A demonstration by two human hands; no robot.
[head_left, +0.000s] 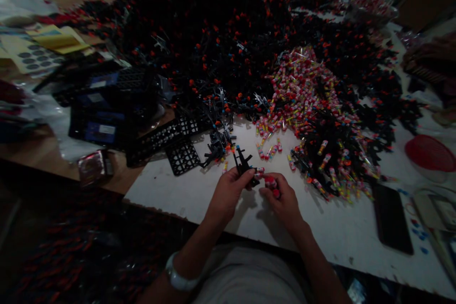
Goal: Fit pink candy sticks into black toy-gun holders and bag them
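My left hand (228, 192) is closed round a small black toy gun (242, 159), its thumb across the lower part and the barrel pointing away from me. Close at its right, my right hand (284, 197) pinches small red-capped tubes (270, 183) with colourful wrappers. One wrapped tube (260, 171) lies between the two hands, against the toy gun; whether it is fixed to it I cannot tell. Beyond the hands spreads a heap of similar wrapped tubes (302, 85), and behind it a large pile of black toy guns (199, 57) with orange tips.
Black perforated trays (183, 156) lie at the left near dark packages (101, 130). A black phone (394, 218) rests on the white tabletop (171, 199) at the right, below a red basket (430, 153). Yellow paper (60, 40) is at the far left.
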